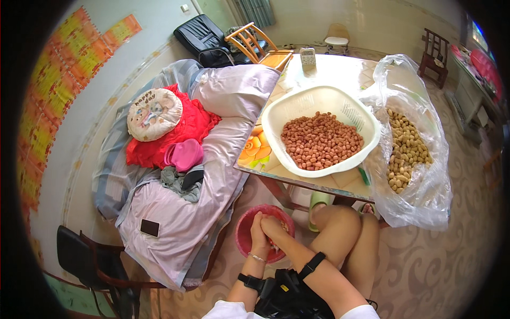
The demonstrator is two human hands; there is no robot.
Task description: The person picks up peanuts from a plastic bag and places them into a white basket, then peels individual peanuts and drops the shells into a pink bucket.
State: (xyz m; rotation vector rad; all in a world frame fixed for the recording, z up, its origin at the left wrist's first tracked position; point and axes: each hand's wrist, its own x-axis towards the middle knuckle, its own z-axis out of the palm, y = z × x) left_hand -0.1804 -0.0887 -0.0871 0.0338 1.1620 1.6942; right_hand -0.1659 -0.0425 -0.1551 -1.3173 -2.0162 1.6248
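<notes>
My left hand [258, 234] and my right hand [272, 225] are pressed together over a pink basin [244, 249] low in front of me. Both are closed, fingers curled against each other, and whatever lies between them is hidden. Small light bits show inside the basin beside my right hand. On the table above stands a cream plastic basket [364, 158] holding many shelled red-skinned peanuts [321, 139]. To its right, a clear plastic bag [425, 204] lies open around unshelled peanuts [406, 154].
The table [313, 183] edge runs just above my knees. At left is a sofa [226, 143] under a pale cover, with a round cushion [154, 114], a pink bag-like item [186, 154] and a dark phone [150, 227]. A small patterned box [307, 56] stands at the table's far end.
</notes>
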